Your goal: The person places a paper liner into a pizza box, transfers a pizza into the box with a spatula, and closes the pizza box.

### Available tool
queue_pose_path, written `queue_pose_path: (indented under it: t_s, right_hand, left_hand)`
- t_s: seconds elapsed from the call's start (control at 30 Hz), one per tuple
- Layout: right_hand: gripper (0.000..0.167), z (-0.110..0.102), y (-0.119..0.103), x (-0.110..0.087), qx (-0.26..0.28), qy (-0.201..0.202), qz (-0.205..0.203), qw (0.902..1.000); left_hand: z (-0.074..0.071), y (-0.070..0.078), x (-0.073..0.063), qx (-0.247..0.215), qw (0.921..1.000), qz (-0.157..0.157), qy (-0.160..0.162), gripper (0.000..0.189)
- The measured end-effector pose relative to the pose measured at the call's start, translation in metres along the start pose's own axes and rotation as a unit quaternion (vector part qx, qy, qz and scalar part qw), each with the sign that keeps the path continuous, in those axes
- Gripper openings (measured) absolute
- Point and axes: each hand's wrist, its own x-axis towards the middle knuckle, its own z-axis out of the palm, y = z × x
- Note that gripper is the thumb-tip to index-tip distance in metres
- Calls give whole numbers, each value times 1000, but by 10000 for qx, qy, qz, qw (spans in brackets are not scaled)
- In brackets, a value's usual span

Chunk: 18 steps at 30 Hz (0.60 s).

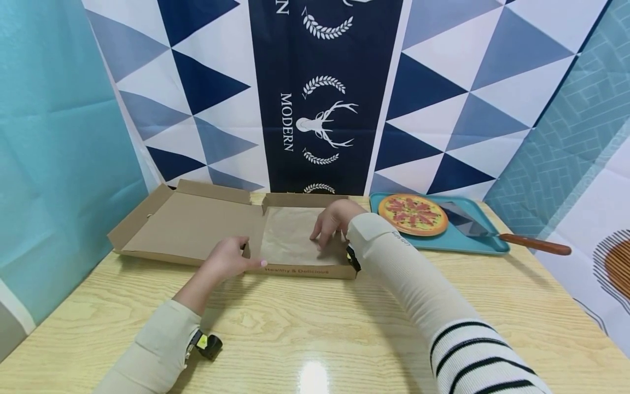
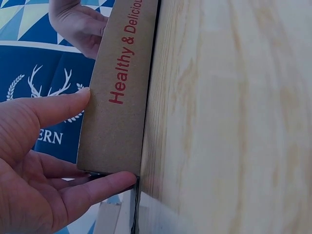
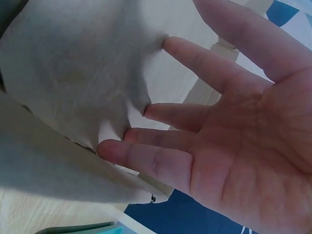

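A cardboard pizza box [image 1: 197,224] lies unfolded with its lid spread to the left. Brown liner paper [image 1: 287,235] covers the bottom of its tray part. My left hand [image 1: 228,260] grips the tray's front left corner; in the left wrist view, the thumb [image 2: 63,107] meets the front wall's top edge and the other fingers reach round the end. My right hand [image 1: 334,219] reaches over the tray's right side. In the right wrist view, its spread fingertips [image 3: 114,151] press on the paper, which creases under them.
At the right rear, a teal tray [image 1: 443,246] bears a pizza [image 1: 413,214] and a pizza server [image 1: 465,220] whose wooden handle [image 1: 536,243] juts past the tray's right edge. A patterned cloth [image 1: 320,109] hangs behind the wooden table [image 1: 275,328].
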Motion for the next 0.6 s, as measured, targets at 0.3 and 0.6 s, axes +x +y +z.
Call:
queue_pose_path:
  t_s: [0.3, 0.6]
  right_hand:
    - [59, -4, 1, -14, -495, 220, -70, 9985]
    - [57, -5, 8, -23, -2620, 1156, -1620, 9443]
  left_hand:
    - [0, 2, -3, 68, 9999, -81, 5, 86]
    - [1, 2, -2, 101, 9999, -6, -31, 86]
